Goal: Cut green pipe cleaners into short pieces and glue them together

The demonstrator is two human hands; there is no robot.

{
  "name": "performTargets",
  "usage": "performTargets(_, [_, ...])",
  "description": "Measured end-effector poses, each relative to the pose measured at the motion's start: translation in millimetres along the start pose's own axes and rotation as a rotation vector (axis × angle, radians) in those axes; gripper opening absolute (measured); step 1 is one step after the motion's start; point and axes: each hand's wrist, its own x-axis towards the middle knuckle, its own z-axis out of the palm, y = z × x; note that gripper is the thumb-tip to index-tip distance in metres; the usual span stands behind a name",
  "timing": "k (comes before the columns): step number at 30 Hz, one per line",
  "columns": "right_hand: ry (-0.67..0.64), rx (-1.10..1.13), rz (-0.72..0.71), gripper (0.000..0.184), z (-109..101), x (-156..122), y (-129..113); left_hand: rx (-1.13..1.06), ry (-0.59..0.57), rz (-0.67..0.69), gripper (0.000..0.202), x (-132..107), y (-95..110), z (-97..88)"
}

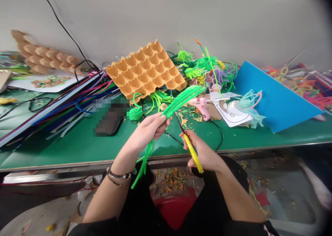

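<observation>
My left hand (pixel 153 127) is closed around a bundle of bright green pipe cleaners (pixel 181 98). One end of the bundle fans up to the right, while the other hangs below my wrist past the table edge. In my right hand (pixel 201 147) is a pair of scissors with yellow handles (pixel 193 153) and dark blades. The blade tips point up and left, close beside the bundle just right of my left fingers; whether they touch it I cannot tell. Behind my hands lies a pink glue gun (pixel 202 108). A small green pipe-cleaner ball (pixel 135 113) sits left of the bundle.
On the green table (pixel 85 149) an egg tray (pixel 147 70) leans at the back. Long coloured pipe cleaners (pixel 55 106) and a dark phone-like object (pixel 110 120) lie left. Toward the right are paper cutouts (pixel 233 113) and a blue board (pixel 275 97). A black cable runs behind my right hand.
</observation>
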Motion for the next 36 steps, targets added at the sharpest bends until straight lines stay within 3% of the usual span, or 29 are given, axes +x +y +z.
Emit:
performTargets(7, [-0.009, 0.174, -0.065, 0.081, 9.0, 4.5, 3.4, 0.331, -0.124, -0.016, 0.024, 7.2, 3.4, 4.1])
performTargets(13, [-0.006, 0.073, -0.057, 0.079, 8.7, 6.5, 5.8, 0.432, -0.144, -0.03, 0.027, 8.9, -6.5, -5.8])
performTargets(24, [0.03, 0.153, 0.134, 0.042, 20.8, 15.2, -2.5, 0.367, -0.255, -0.167, 0.028, 24.4, -16.9, -20.9])
performTargets(30, [0.032, 0.294, 0.215, 0.041, 21.2, 15.7, -0.5, 0.374, -0.243, -0.179, 0.026, 26.4, -18.8, -22.9])
performTargets(36, [0.015, 0.238, 0.178, 0.045, 17.9, 13.9, 0.6, 0.307, -0.222, -0.132, 0.027, 27.4, -26.3, -24.9])
